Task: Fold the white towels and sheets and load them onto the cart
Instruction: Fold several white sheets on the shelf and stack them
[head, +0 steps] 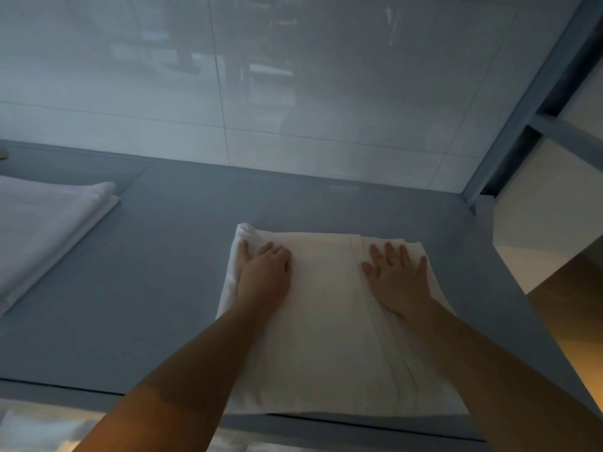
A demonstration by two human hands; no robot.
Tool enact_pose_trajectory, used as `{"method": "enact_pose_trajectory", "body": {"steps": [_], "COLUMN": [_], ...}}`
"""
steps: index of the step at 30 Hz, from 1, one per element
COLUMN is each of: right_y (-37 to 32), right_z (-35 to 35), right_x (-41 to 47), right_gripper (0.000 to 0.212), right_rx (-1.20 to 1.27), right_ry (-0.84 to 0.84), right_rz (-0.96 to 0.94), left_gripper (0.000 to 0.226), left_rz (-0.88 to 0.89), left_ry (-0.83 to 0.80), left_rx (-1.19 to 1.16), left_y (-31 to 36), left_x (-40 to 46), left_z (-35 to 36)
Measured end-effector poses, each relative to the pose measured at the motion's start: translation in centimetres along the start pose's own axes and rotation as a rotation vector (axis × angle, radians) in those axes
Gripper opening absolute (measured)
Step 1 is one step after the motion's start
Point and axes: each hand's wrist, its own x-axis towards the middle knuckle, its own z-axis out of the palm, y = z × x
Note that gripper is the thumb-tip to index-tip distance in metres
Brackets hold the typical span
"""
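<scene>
At the far left a stack of flat, folded white linen (45, 230) lies on the smooth grey-blue shelf surface (169, 256), its edges squared and its near part running out of view; it looks set aside as finished work, kept well apart from the piece in hand so that the working space stays free.

Next comes the left hand (262, 272), laid palm-down on the far left corner of the folded white cloth with a stitched band (326, 321); the fingers are nearly straight with the tips slightly bent over a small ruck at the corner, pressing rather than gripping, probably to flatten that bunched edge.

The cloth itself lies in the middle of the shelf, its near edge level with the shelf's front lip; it is already a neat rectangle, so the fold seems nearly done and this is likely the smoothing step.

The right hand (398, 275) rests flat on the far right part, just right of the stitched band, fingers spread and straight, holding nothing; spread so, it pins the layers while the other hand works.

Further right stand pale box-like cabinet panels (548, 230); whether this shelf belongs to the cart cannot be told.
</scene>
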Motion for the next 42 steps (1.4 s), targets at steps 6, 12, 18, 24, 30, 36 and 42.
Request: {"method": "enact_pose_trajectory", "body": {"steps": [6, 12, 18, 24, 30, 36, 42], "right_y": [-6.7, -7.9, -11.8, -10.0, -0.8, 1.7, 2.7], "right_z": [0.5, 2.0, 2.3, 2.6, 3.4, 2.7, 1.1], "right_x": [-8.9, -12.1, -13.3, -16.0, -14.6, -12.5, -5.7], "right_gripper": [0.053, 0.058, 0.061, 0.057, 0.057, 0.055, 0.06], "right_rx": [0.216, 0.062, 0.108, 0.151, 0.081, 0.104, 0.091], "right_ry": [0.005, -0.047, -0.107, 0.103, 0.042, 0.12, -0.042], "right_rz": [-0.293, -0.322, -0.238, -0.302, -0.158, -0.104, 0.09], "left_gripper": [0.034, 0.071, 0.07, 0.056, 0.061, 0.085, 0.064], "left_rz": [-0.03, -0.035, -0.048, -0.108, -0.057, -0.15, -0.392], "left_ry": [-0.065, -0.275, -0.229, -0.223, -0.341, -0.264, -0.191], "left_rx": [0.034, 0.228, 0.299, 0.066, 0.043, -0.014, -0.028], "left_y": [0.3, 0.2, 1.2, -0.3, -3.0, -0.9, 3.9], "left_x": [-5.2, -12.7, -13.5, -13.1, -12.9, -13.4, -13.9], "left_z": [-3.2, -4.0, -4.2, -4.5, -4.3, -4.4, -3.0]}}
